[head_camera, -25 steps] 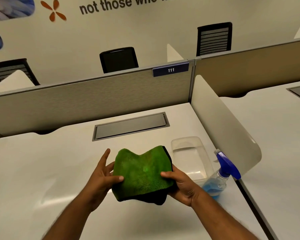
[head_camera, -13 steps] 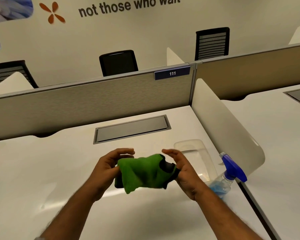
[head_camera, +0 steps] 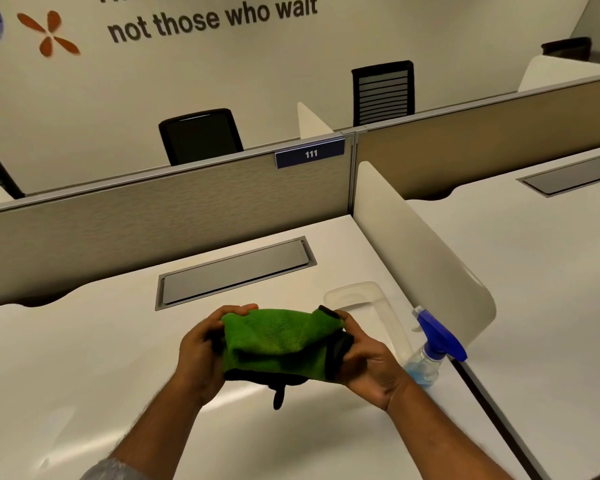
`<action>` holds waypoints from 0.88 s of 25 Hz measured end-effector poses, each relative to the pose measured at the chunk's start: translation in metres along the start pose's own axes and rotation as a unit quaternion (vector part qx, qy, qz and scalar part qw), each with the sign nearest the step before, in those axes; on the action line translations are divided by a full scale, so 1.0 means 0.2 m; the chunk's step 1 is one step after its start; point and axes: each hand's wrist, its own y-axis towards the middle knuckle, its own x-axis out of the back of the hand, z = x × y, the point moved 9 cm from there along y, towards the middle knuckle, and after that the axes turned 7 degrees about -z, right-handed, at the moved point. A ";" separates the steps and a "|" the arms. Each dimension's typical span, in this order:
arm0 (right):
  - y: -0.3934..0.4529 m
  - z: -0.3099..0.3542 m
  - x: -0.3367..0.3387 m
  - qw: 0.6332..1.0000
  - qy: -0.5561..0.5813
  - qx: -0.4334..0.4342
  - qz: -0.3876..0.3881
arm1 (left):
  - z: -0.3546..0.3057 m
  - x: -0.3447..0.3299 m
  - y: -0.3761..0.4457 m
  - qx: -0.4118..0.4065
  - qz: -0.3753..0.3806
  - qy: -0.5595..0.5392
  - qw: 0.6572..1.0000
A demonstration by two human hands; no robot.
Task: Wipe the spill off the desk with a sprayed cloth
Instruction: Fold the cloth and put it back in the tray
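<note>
Change since half a second ago: both hands have closed in on the cloth, which was loosely bunched between open fingers and is now folded into a wider, flatter wad; the view has tipped up a little, so more of the wall lettering shows.
Cloth: a green microfibre cloth [head_camera: 278, 341] with a black underside and black edging, held up above the desk between the two hands, a short black tail hanging from its lower edge.
Left hand: the left hand [head_camera: 201, 348] is clenched around the cloth's left end, fingers curled over the top edge.
Right hand: the right hand [head_camera: 364, 362] grips the cloth's right end, thumb pressing the black edging, fingers wrapped behind.
Desk: a white desk [head_camera: 84, 358], glossy, with a grey recessed cable hatch [head_camera: 234, 271] set toward its far side; I cannot make out any spill on the surface from here.
Spray bottle: a clear spray bottle [head_camera: 430, 351] with a blue trigger head and pale blue liquid stands upright near the desk's right edge, just beside the right hand and not touched by it.
Container: a clear plastic container [head_camera: 368, 299] sits on the desk behind the right hand, next to the bottle.
Dividers: a white side divider [head_camera: 413, 258] rises on the right; a beige back partition [head_camera: 153, 216] carries a blue plate [head_camera: 310, 153] reading 111.
Background: two black office chairs [head_camera: 201, 135] stand beyond the partition under the wall lettering.
</note>
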 end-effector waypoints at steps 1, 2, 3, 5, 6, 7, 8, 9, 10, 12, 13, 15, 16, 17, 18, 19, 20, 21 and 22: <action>-0.01 0.01 0.00 0.999 0.035 -0.003 0.014 | 0.02 -0.02 0.01 0.022 0.002 0.006 1.000; -0.02 0.02 0.00 0.999 0.039 0.000 0.012 | 0.03 -0.05 0.02 0.031 0.006 0.046 0.998; -0.01 0.01 0.01 1.000 0.006 0.002 -0.020 | 0.02 -0.08 0.03 0.009 0.014 0.128 0.992; 0.02 0.02 0.05 0.985 -0.123 0.007 -0.121 | -0.04 -0.18 0.03 -0.086 0.055 0.287 0.953; 0.04 0.04 0.08 0.971 -0.154 0.029 -0.183 | -0.05 -0.22 0.03 -0.113 0.075 0.312 0.940; 0.07 0.06 0.11 0.966 -0.125 0.056 -0.219 | -0.05 -0.24 0.04 -0.119 0.087 0.301 0.942; 0.08 0.09 0.12 0.966 -0.056 0.082 -0.237 | -0.06 -0.25 0.05 -0.116 0.090 0.281 0.948; 0.09 0.10 0.13 0.965 0.027 0.098 -0.244 | -0.06 -0.24 0.08 -0.103 0.080 0.254 0.958; 0.10 0.12 0.14 0.957 0.086 0.109 -0.254 | -0.03 -0.22 0.12 -0.081 0.056 0.227 0.969; 0.09 0.19 0.19 0.936 0.096 0.147 -0.305 | 0.06 -0.18 0.19 -0.039 0.007 0.206 0.978; 0.08 0.24 0.21 0.923 0.072 0.173 -0.337 | 0.11 -0.18 0.22 -0.026 -0.007 0.214 0.977; 0.06 0.31 0.25 0.889 0.017 0.220 -0.400 | 0.20 -0.21 0.27 -0.022 -0.017 0.238 0.971; 0.05 0.35 0.27 0.869 -0.005 0.242 -0.431 | 0.23 -0.24 0.30 -0.026 -0.027 0.243 0.969; 0.04 0.38 0.29 0.849 -0.023 0.268 -0.456 | 0.24 -0.27 0.33 -0.030 -0.039 0.242 0.969; 0.04 0.41 0.32 0.826 -0.036 0.295 -0.478 | 0.25 -0.32 0.36 -0.032 -0.048 0.237 0.970; 0.04 0.44 0.34 0.803 -0.052 0.320 -0.500 | 0.27 -0.37 0.39 -0.029 -0.050 0.232 0.971; 0.04 0.47 0.36 0.777 -0.074 0.338 -0.526 | 0.29 -0.43 0.41 -0.025 -0.045 0.232 0.971; 0.04 0.51 0.39 0.751 -0.099 0.349 -0.552 | 0.32 -0.49 0.43 -0.022 -0.038 0.239 0.970; 0.04 0.53 0.41 0.731 -0.118 0.353 -0.572 | 0.35 -0.53 0.44 -0.023 -0.031 0.253 0.967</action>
